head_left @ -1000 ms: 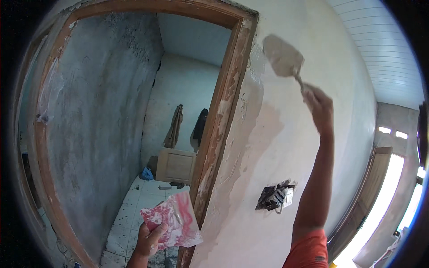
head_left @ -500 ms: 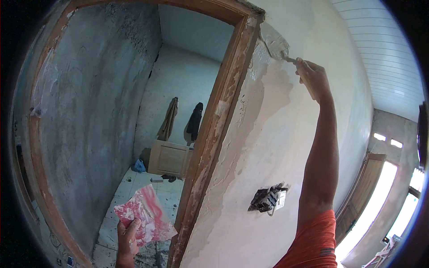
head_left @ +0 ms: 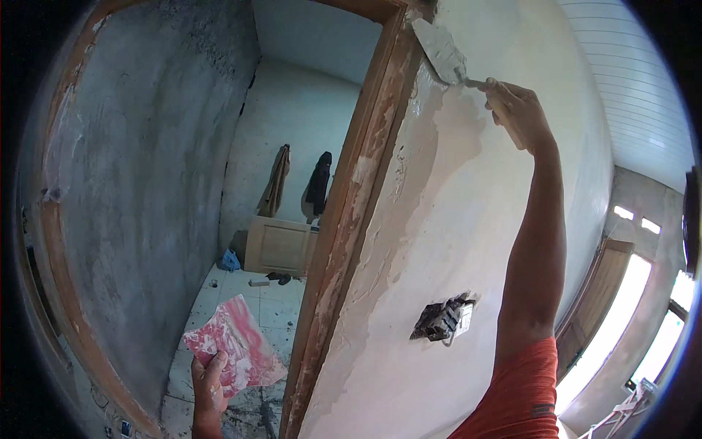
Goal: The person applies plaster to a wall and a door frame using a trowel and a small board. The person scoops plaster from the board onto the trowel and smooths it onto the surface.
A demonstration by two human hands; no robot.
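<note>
My right hand (head_left: 518,113), raised high on the right, is closed around the handle of a wide putty knife (head_left: 440,53). The knife's smeared blade lies at the wall's edge, overlapping the upper side of the wooden door frame (head_left: 349,201). Below the blade, a darker strip of filler (head_left: 417,172) runs down the wall along the frame, with ridges in it. Low on the left, my left hand (head_left: 210,388) grips a red, irregular flat sheet (head_left: 238,340) coated with white filler. Its thumb presses on the top face; the fingers beneath are hidden.
An open electrical box (head_left: 442,318) with exposed wires sits in the wall below my right arm. Through the doorway are a grey wall (head_left: 164,183), hanging garments (head_left: 319,184), a wooden panel (head_left: 276,245) and a blue bag (head_left: 229,260). A wooden door (head_left: 599,300) stands far right.
The putty knife has shifted slightly left, so its blade now overlaps the door frame's edge. The view has tilted a little; my left hand still holds the red sheet.
</note>
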